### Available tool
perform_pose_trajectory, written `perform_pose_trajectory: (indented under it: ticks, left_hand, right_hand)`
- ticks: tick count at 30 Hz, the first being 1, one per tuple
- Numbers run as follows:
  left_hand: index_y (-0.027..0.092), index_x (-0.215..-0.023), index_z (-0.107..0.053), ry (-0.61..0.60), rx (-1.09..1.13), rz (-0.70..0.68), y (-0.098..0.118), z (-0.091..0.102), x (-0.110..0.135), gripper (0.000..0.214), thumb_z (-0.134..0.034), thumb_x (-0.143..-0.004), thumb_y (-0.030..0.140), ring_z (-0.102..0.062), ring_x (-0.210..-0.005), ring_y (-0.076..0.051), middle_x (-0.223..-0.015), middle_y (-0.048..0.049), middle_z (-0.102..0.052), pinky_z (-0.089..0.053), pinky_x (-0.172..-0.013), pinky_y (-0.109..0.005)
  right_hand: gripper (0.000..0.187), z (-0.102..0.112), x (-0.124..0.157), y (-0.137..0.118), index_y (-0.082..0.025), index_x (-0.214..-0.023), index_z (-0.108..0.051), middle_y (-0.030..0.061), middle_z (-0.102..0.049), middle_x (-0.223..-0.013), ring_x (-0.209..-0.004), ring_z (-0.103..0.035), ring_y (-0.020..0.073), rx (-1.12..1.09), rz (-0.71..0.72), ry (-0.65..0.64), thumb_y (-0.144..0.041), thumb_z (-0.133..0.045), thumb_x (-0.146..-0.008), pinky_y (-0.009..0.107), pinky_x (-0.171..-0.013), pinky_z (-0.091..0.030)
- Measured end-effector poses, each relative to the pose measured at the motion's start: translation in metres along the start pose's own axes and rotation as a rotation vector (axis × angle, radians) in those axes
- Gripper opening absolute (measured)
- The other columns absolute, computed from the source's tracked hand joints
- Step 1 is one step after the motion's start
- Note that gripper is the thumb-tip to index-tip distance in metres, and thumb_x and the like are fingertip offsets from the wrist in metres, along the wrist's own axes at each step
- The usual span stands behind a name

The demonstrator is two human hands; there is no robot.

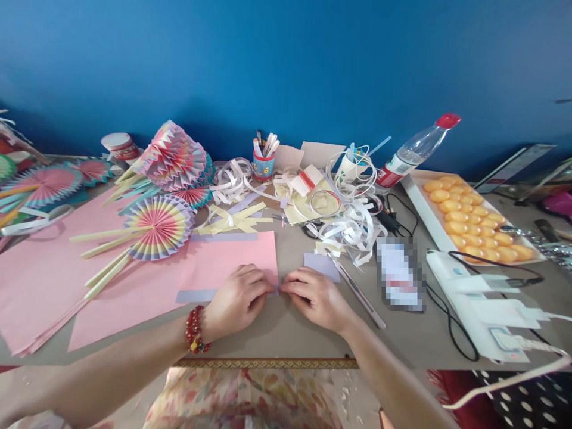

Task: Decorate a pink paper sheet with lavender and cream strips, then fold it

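I see a pink rectangular paper sheet with lavender paper strips lying lengthwise left-to-right on the grey-brown desk, partly beneath the nearer left hand, the right hand by its near-right corner, both with fingers bunched, pinch impossible to tell.

The left hand lies on pink paper, fingers near the right hand.

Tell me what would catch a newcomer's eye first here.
First, probably, the pleated paper fans on the left, in pink, yellow and purple. Then the white tray of rounded yellow pieces on the right. At front centre, the left hand lies over a pink sheet, with the right hand close beside it.
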State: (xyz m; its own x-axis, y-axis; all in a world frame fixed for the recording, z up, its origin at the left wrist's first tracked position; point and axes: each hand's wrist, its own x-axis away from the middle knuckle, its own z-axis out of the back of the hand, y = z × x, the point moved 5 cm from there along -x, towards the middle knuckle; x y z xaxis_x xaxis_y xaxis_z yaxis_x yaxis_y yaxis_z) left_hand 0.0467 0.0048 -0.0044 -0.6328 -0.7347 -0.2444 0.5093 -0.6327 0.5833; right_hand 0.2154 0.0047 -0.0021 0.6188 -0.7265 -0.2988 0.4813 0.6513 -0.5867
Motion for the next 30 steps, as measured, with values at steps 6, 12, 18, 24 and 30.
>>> perform_pose_trajectory:
  ticks: [6, 12, 18, 24, 30]
  left_hand:
    - [0.019, -0.099, -0.068, -0.019, -0.013, -0.003, -0.0018, -0.002, 0.001, 0.023, -0.051, -0.088, 0.008, -0.055, -0.089, -0.021, -0.091, -0.0044, -0.066, -0.042, -0.083, -0.036]
    - [0.019, -0.1, -0.068, -0.021, -0.022, -0.009, -0.0011, -0.0019, 0.0003, 0.022, -0.051, -0.089, 0.009, -0.055, -0.09, -0.021, -0.092, -0.0044, -0.065, -0.042, -0.084, -0.036]
    - [0.019, -0.1, -0.068, -0.027, -0.025, -0.008, -0.0018, -0.0025, 0.0003, 0.022, -0.051, -0.09, 0.01, -0.054, -0.089, -0.02, -0.091, -0.0042, -0.065, -0.042, -0.083, -0.036]
    - [0.019, -0.099, -0.068, -0.019, -0.024, -0.007, -0.0014, -0.0024, 0.0015, 0.022, -0.051, -0.089, 0.009, -0.054, -0.089, -0.02, -0.09, -0.0041, -0.065, -0.042, -0.083, -0.036]
    - [0.019, -0.098, -0.068, -0.022, -0.025, -0.004, -0.0005, -0.0017, 0.0006, 0.022, -0.051, -0.089, 0.01, -0.054, -0.088, -0.02, -0.089, -0.0041, -0.065, -0.042, -0.081, -0.036]
  right_hand:
    - [0.027, 0.0009, -0.0008, -0.0011, -0.021, -0.103, -0.069, 0.0072, -0.066, -0.095, -0.085, -0.058, 0.0188, 0.001, 0.001, -0.004, -0.007, -0.05, -0.089, 0.031, -0.074, -0.049]
    - [0.027, 0.0005, -0.0006, -0.0007, -0.02, -0.104, -0.067, 0.0072, -0.067, -0.094, -0.085, -0.058, 0.0184, 0.003, -0.014, 0.012, -0.007, -0.05, -0.089, 0.03, -0.073, -0.048]
    - [0.028, 0.0005, 0.0, -0.0007, -0.021, -0.101, -0.067, 0.0066, -0.067, -0.093, -0.085, -0.059, 0.0185, 0.013, -0.02, 0.022, -0.005, -0.049, -0.086, 0.03, -0.073, -0.048]
    - [0.028, 0.0004, -0.0002, -0.0016, -0.021, -0.1, -0.068, 0.0065, -0.067, -0.093, -0.084, -0.059, 0.0184, 0.021, -0.013, 0.019, -0.005, -0.05, -0.086, 0.03, -0.072, -0.049]
    - [0.03, 0.0002, 0.0001, -0.0025, -0.021, -0.103, -0.069, 0.0069, -0.066, -0.094, -0.085, -0.058, 0.0188, 0.024, -0.002, 0.016, -0.005, -0.05, -0.086, 0.031, -0.073, -0.048]
